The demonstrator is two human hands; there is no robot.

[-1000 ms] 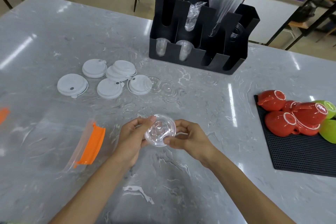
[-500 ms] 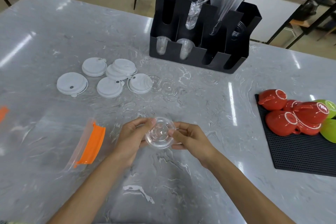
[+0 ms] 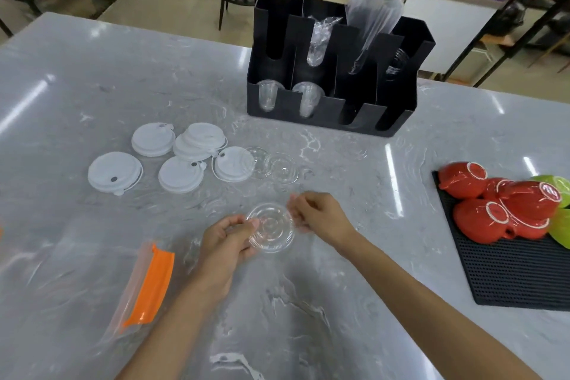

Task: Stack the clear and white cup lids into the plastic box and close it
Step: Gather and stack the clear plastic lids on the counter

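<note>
Only the head view here, looking down at a grey marbled surface (image 3: 92, 77). The left hand (image 3: 226, 239) has its fingers (image 3: 243, 230) pinched on the rim of a clear lid stack (image 3: 270, 231), held just above the surface near its front-middle. Could be one lid or a few nested, hard to tell since it's see-through. The right hand (image 3: 319, 216) sits just beside the lid's right edge with its fingers loosely curled together, and it doesn't look like it's gripping anything.

The rest of the lids: five or six white lids (image 3: 185, 157) lie scattered left of centre, some overlapping, and two more clear lids (image 3: 273, 165) lie flat just right of them. The plastic box (image 3: 61, 281) is at the front-left edge, transparent and pretty blurry, with an orange clip (image 3: 152, 284) on its side. I can't tell if it's open or where its cover is.

Handling-wise, my guess is these are super light, thin and flexy, a bit slippery, and they crack or dent if squeezed in the middle. Best to pinch at the rim, or cup the stack from both sides so the nested ones don't slide apart.

Behind it all sits a black cup organizer (image 3: 333, 77) with clear cups, and red cups (image 3: 499, 207) on a black mat (image 3: 509, 274) by the right edge.
</note>
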